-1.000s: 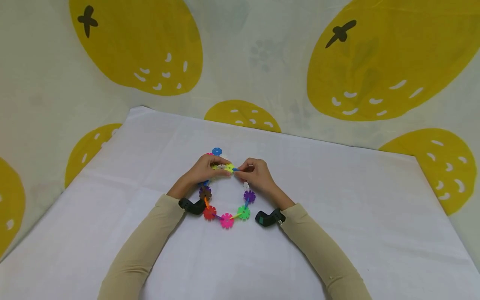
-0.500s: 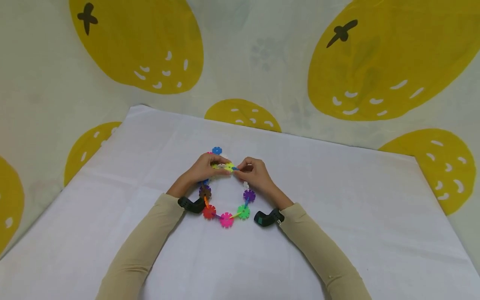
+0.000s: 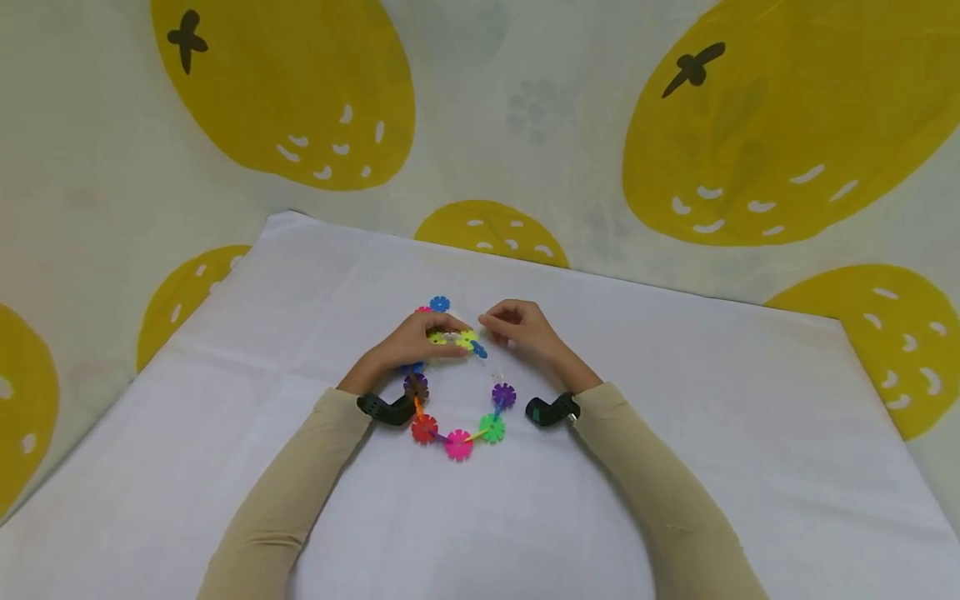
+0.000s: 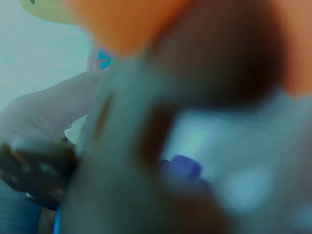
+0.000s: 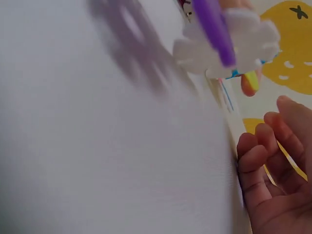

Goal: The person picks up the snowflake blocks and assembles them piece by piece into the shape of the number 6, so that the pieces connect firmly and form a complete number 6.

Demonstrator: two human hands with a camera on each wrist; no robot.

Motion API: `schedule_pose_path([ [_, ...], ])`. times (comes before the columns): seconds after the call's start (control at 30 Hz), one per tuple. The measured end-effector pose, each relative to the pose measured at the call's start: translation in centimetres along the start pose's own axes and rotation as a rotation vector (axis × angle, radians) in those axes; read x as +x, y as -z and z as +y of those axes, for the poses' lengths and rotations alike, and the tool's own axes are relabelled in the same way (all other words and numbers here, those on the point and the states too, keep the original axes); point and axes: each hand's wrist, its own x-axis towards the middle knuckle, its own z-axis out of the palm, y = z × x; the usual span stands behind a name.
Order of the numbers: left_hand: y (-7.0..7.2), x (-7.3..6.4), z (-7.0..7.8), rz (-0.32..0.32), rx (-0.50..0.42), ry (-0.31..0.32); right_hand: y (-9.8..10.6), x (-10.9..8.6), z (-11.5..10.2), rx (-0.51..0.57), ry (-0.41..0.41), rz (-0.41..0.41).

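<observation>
- A left hand [image 3: 416, 337] pinches a yellow disc [image 3: 467, 339] between thumb and fingers, above a white-covered tabletop [image 3: 750, 417].
- A right hand [image 3: 525, 327], its fingers loosely bent and apart from the discs, hovers just beside the left fingertips.
- A blue disc [image 3: 479, 349] juts from the yellow disc at the left fingertips, between the 2 hands.
- A white disc [image 3: 450, 337] and a 2nd yellow disc [image 3: 437, 338] sit in line within the left hand's grip.
- Beyond the left hand's knuckles lie a pink disc [image 3: 424, 310], partly hidden, and another blue disc [image 3: 440, 303].
- The chain of notched discs [image 3: 459, 445] curves on the near side of both hands, from below the left palm round to below the right.
- Nearest the left wrist are a brown disc [image 3: 416, 387], an orange disc [image 3: 419, 407] and a red disc [image 3: 424, 429].
- Below the right hand, a green disc [image 3: 492, 428] and a purple disc [image 3: 504, 395] lead up to a pale disc at the chain's end, apart from the blue disc at the left fingertips.
- Black wristbands [image 3: 551, 410] and tan sleeves [image 3: 667, 492] cover the arms behind the hands.
- Beyond both hands rises a pale cloth with yellow fruit shapes [image 3: 510, 125].
</observation>
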Motion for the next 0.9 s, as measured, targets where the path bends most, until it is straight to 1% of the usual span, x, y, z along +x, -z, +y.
schedule_pose_path([
  [0.13,0.0,-0.1,-0.1,0.000,0.012,-0.013,-0.1,1.6,0.2,-0.047,0.018,-0.047],
  [0.33,0.1,-0.2,0.0,0.005,-0.010,-0.037,-0.7,3.9,0.1,-0.141,0.051,-0.132],
  [0.43,0.1,-0.2,0.0,0.006,-0.012,-0.034,-1.0,4.7,0.2,-0.176,0.066,-0.155],
  [0.6,0.0,-0.1,0.2,0.006,-0.002,-0.037,-1.2,5.4,0.2,-0.225,0.093,-0.169],
  [0.77,0.0,-0.1,0.1,0.007,-0.007,-0.032,-1.3,5.4,-0.2,-0.275,0.139,-0.176],
  [0.9,0.0,-0.1,-0.1,0.007,-0.016,-0.033,-1.4,5.3,-0.2,-0.312,0.131,-0.172],
])
